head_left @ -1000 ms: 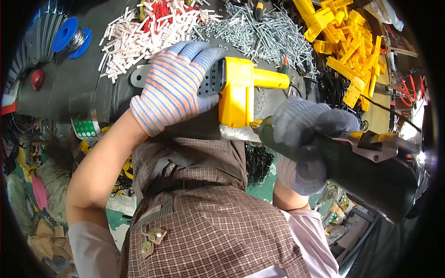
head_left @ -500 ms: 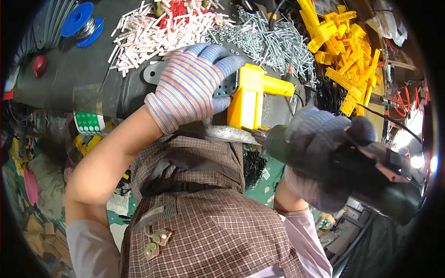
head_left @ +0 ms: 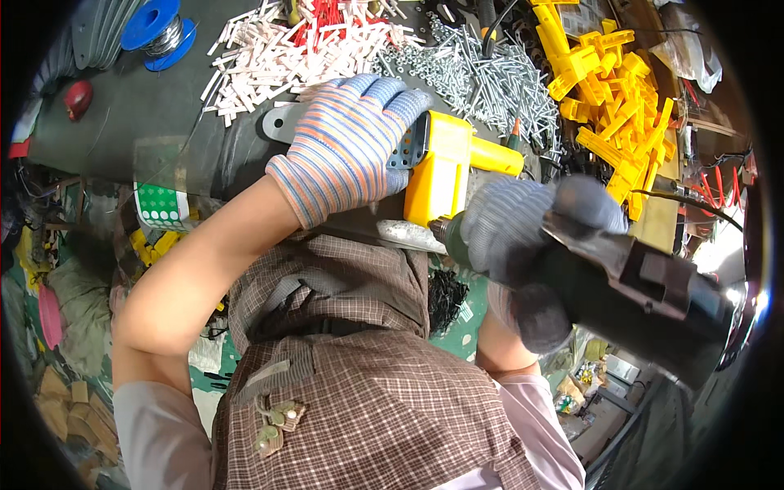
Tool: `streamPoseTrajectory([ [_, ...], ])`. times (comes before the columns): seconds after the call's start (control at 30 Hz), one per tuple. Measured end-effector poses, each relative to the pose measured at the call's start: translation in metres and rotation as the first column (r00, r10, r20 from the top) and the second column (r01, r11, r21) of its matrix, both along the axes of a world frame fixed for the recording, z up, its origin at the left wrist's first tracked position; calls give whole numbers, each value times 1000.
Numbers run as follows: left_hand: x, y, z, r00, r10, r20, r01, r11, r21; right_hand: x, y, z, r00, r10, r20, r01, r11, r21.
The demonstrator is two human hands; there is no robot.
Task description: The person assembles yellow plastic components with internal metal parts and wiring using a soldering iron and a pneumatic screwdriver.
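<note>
My left hand, in a striped knit glove, is closed round a grey flat piece with a round hole in its end. Against its fingertips sits a dark perforated part, set into a yellow plastic housing with a handle pointing right. My right hand, gloved too, grips a dark power screwdriver. The tool's nose meets the housing's lower right corner; its bit is hidden there. The palm side of the left hand is out of sight.
Behind my left hand lie white sticks, with a heap of screws farther right. Yellow plastic parts pile up at the right. A blue wire spool and a red bulb-shaped thing are at the left.
The screwdriver has moved left and closer to the housing; its bit, visible before, is now hidden at the corner. My left hand keeps its hold. The whole view has shifted slightly.
</note>
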State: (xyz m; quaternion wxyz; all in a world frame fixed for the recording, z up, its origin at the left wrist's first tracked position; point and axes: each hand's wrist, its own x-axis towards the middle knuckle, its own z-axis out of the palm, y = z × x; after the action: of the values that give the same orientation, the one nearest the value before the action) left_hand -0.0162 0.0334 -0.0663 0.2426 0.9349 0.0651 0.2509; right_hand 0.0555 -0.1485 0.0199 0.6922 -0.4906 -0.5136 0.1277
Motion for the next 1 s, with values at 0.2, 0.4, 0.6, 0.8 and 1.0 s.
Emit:
streamPoseTrajectory([
  [0.2, 0, 0, 1, 999, 1, -42, -1, 1000, 6, 14, 22, 17, 946, 313, 88, -312, 950, -33],
  [0.4, -7, -8, 19, 985, -45, -169, 50, 998, 28, 36, 20, 67, 824, 562, -74, -557, 827, 78],
  [0.6, -27, -26, 26, 947, -179, -265, 200, 979, 51, 56, -67, 59, 631, 139, -763, 88, 964, 249],
  [0.8, -18, -17, 26, 934, -265, -240, 268, 963, -23, 69, -114, -12, 285, 190, -939, 389, 873, 295],
  [1.0, -9, -15, 27, 916, -317, -247, 297, 948, -117, 77, -118, -46, 246, 117, -962, 596, 764, 245],
])
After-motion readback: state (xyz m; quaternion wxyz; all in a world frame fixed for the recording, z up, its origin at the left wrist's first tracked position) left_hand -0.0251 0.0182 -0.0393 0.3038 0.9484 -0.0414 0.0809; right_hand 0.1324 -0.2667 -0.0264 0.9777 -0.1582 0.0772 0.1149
